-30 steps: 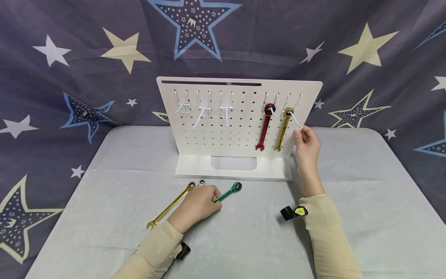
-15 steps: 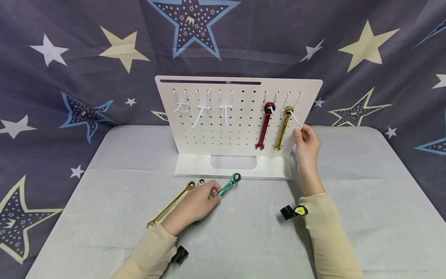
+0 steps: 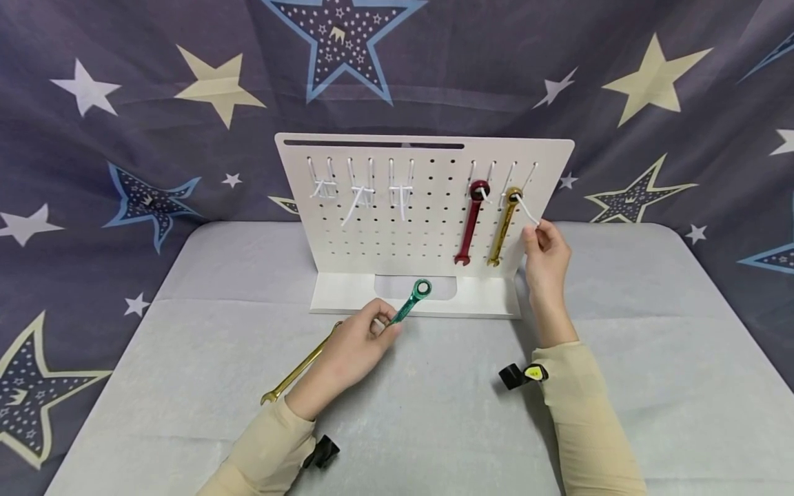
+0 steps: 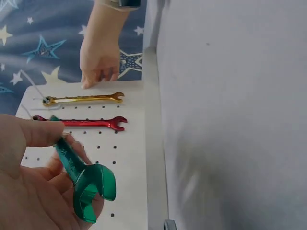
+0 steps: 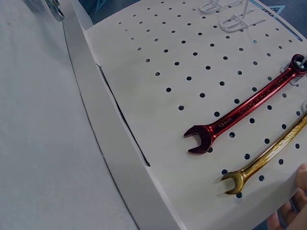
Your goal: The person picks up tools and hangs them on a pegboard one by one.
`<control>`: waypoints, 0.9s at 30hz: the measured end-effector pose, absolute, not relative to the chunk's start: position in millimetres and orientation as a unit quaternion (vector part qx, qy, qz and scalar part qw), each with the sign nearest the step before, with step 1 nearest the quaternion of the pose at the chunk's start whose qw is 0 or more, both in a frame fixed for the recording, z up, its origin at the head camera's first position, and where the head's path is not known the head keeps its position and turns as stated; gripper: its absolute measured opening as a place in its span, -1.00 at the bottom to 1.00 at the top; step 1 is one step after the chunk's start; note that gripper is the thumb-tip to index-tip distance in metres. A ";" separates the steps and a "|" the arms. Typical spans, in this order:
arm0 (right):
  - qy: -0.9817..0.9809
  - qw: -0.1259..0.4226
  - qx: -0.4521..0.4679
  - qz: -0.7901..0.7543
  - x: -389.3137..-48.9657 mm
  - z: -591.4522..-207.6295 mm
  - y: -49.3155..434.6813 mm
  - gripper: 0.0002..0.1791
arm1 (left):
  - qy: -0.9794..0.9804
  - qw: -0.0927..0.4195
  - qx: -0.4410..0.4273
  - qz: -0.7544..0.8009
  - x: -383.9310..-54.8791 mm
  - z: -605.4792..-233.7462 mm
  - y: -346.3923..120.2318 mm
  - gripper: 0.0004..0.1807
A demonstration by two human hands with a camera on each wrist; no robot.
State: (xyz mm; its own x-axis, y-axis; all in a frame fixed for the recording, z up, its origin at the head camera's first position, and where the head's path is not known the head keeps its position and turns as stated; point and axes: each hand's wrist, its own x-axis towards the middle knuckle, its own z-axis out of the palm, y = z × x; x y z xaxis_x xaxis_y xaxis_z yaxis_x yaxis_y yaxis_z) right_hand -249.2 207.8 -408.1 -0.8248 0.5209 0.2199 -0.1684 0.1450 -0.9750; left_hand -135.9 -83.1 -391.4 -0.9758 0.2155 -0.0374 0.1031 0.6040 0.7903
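My left hand (image 3: 350, 348) pinches a green ratcheting combination wrench (image 3: 412, 301) between thumb and fingers, above the table in front of the pegboard's base. Its ring end points up toward the board; the open end (image 4: 91, 189) shows in the left wrist view. My right hand (image 3: 547, 265) grips the right edge of the white pegboard (image 3: 428, 241), thumb in front and curled fingers at the edge. On the board's right-side hooks hang a red wrench (image 3: 471, 224) and a gold wrench (image 3: 504, 231), ring ends up.
Another gold wrench (image 3: 298, 372) lies on the table (image 3: 446, 406) left of my left hand. Part of a silver wrench (image 5: 55, 8) shows in the right wrist view. Three bare white hooks (image 3: 360, 196) project from the board's left half. A star-patterned cloth (image 3: 484, 62) hangs behind.
My left hand has lifted the green wrench off the table and carried it toward the board, its ring end tilting upward. The right hand keeps its place on the board's edge.
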 end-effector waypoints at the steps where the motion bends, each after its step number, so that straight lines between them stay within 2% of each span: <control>1: -0.707 0.268 -0.125 0.642 -249.2 -408.2 207.8 -0.69 | 0.892 0.060 0.088 0.440 -136.2 -390.0 -82.6 -0.91; 19: -0.702 0.275 -0.119 0.646 -250.8 -408.4 207.1 -0.73 | 0.832 -0.014 0.098 0.546 -147.5 -364.3 -64.3 -0.86; 27: -0.706 0.268 -0.123 0.644 -248.7 -407.8 207.2 -0.67 | 0.790 -0.057 0.104 0.602 -151.7 -358.7 -62.4 -0.87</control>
State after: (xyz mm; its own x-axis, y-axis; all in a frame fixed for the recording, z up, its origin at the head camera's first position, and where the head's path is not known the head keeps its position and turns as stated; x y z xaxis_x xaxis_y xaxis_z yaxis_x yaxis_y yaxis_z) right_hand -248.7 207.2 -407.8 -0.8262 0.5189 0.2195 -0.1710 0.1403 -0.9752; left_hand -151.7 -62.4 -358.7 -0.9719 0.0960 0.2151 0.2328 0.2537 0.9388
